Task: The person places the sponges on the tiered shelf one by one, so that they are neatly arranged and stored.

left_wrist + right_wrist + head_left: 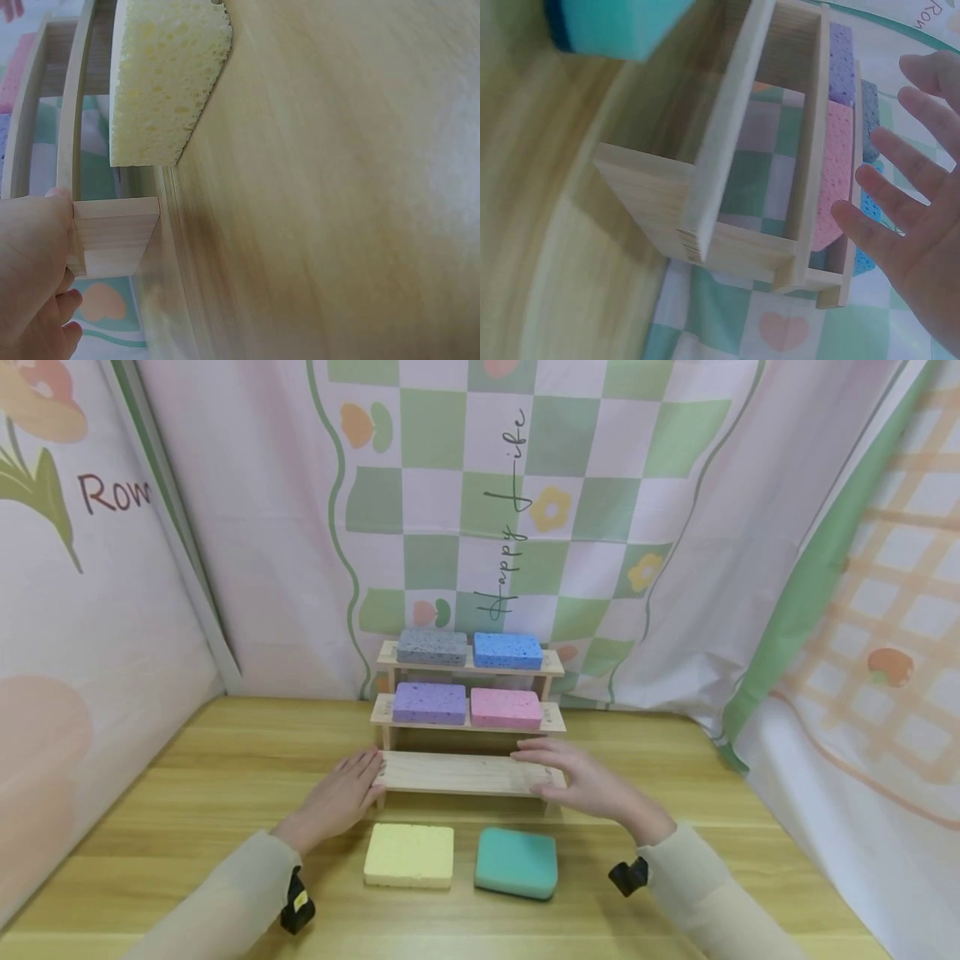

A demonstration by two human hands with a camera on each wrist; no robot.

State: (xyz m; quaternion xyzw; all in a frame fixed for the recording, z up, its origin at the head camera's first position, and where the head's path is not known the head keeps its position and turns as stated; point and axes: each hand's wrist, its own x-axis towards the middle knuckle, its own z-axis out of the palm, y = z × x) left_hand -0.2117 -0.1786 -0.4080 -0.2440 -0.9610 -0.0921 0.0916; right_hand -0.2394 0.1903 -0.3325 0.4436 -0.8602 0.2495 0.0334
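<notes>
A three-tier wooden rack (457, 774) stands on the table. My left hand (335, 797) holds the left end of its lowest shelf, thumb at the front edge; in the left wrist view the fingers (67, 304) curl at the board's end. Near the right end of that shelf is my right hand (592, 781), its fingers spread and nothing held; the right wrist view shows it apart from the wood. A yellow sponge (409, 857) and a teal sponge (516, 862) lie on the table in front of the rack.
The middle shelf carries a purple sponge (429, 704) and a pink sponge (506, 708). A grey sponge (432, 647) and a blue sponge (507, 651) sit on the top shelf. Behind the rack hangs a checkered curtain (435, 435), with more fabric at both sides.
</notes>
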